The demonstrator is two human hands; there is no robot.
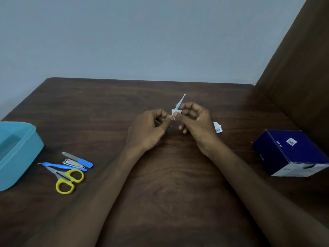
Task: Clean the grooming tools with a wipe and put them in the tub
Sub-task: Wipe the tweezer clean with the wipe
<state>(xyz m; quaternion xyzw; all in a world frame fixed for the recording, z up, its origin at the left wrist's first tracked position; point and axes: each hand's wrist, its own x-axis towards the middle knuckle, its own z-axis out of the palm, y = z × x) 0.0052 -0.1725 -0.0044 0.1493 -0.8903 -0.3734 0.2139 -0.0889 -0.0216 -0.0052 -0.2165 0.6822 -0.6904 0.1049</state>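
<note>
Left hand (148, 130) and right hand (195, 122) meet above desk (178, 175) centre, fingers curled in. Both pinch one slim pale tool (181, 102), likely tweezers, hard to tell; its tip points toward 1 o'clock, tilted up off the desk. Small white wipe (175, 110) bunched round tool's lower end, right at the fingertips; which hand holds the wipe is unclear. Left thumb and fingers close on tool's base, right thumb and forefinger close on the wipe area.

Teal tub (17, 150) at 9 o'clock from the hands, at left desk edge, lid off, inside looks bare as far as visible. Just beside tub toward 4 o'clock, a cluster of tools lying flat: nail file (78, 158) with blue handle, nail clipper (73, 163), blue-handled tool (62, 165) with thin metal tip, yellow-handled scissors (68, 180). Clipper touches file and blue tool; scissors blades run under the blue tool.

Torn white wrapper piece (218, 127) just beside right hand at 3 o'clock. Dark blue box (290, 152) further out at 4 o'clock, near right desk edge, tilted corner toward camera.
</note>
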